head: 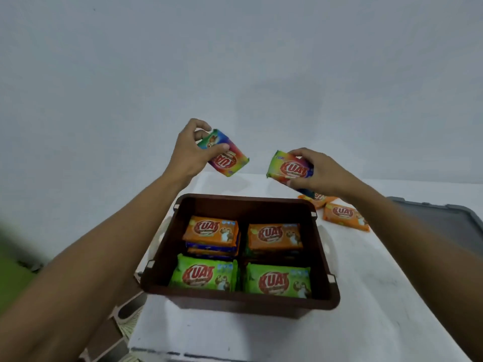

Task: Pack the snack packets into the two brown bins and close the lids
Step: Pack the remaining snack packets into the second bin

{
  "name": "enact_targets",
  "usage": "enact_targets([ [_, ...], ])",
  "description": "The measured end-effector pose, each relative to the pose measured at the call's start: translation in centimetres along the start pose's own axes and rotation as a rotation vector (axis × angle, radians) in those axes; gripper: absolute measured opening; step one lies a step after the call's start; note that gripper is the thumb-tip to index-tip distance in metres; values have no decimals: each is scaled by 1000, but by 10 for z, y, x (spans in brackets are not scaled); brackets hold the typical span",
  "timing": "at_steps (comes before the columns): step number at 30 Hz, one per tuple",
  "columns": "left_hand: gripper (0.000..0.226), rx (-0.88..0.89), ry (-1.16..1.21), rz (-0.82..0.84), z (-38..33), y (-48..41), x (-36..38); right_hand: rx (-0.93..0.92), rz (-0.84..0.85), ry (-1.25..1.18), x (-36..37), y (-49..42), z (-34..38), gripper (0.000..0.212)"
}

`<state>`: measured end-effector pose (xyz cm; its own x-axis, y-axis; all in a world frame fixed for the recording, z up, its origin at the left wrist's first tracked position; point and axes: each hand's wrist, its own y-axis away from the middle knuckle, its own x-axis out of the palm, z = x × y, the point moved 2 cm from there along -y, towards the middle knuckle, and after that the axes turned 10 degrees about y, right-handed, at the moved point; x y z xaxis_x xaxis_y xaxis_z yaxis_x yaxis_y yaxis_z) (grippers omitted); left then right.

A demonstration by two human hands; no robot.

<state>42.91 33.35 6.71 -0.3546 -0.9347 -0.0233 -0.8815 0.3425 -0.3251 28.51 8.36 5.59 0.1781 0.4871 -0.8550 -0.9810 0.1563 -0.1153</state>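
An open brown bin (324, 246) stands on the white table. Inside lie two orange snack packets (211, 231) on stacks at the back and two green snack packets (205, 274) at the front. My left hand (189, 152) holds a rainbow-coloured packet (230, 159) in the air beyond the bin's back left corner. My right hand (316, 172) grips another rainbow-coloured packet (288, 167) above the bin's back right. Two loose orange packets (345, 214) lie on the table right of the bin.
A grey lid or tray (444, 220) lies at the table's right edge. A brown ribbed piece (125, 317) sits low at the left of the table. A pale wall rises behind the table.
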Motion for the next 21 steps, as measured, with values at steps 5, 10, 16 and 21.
enact_targets([
  [5, 57, -57, 162, 131, -23, 25, -11, -70, 114, 166, 23, 38, 33, 66],
  [10, 33, -96, -635, 831, -16, 49, 3, -135, 227, 487, 60, 51, 34, 68],
  [16, 45, 53, -1113, 943, 9, 88, 29, -200, 63, 667, 75, 63, 36, 74],
  [21, 64, 358, -1082, 796, 24, 95, 16, -205, 62, 654, 75, 62, 36, 64],
])
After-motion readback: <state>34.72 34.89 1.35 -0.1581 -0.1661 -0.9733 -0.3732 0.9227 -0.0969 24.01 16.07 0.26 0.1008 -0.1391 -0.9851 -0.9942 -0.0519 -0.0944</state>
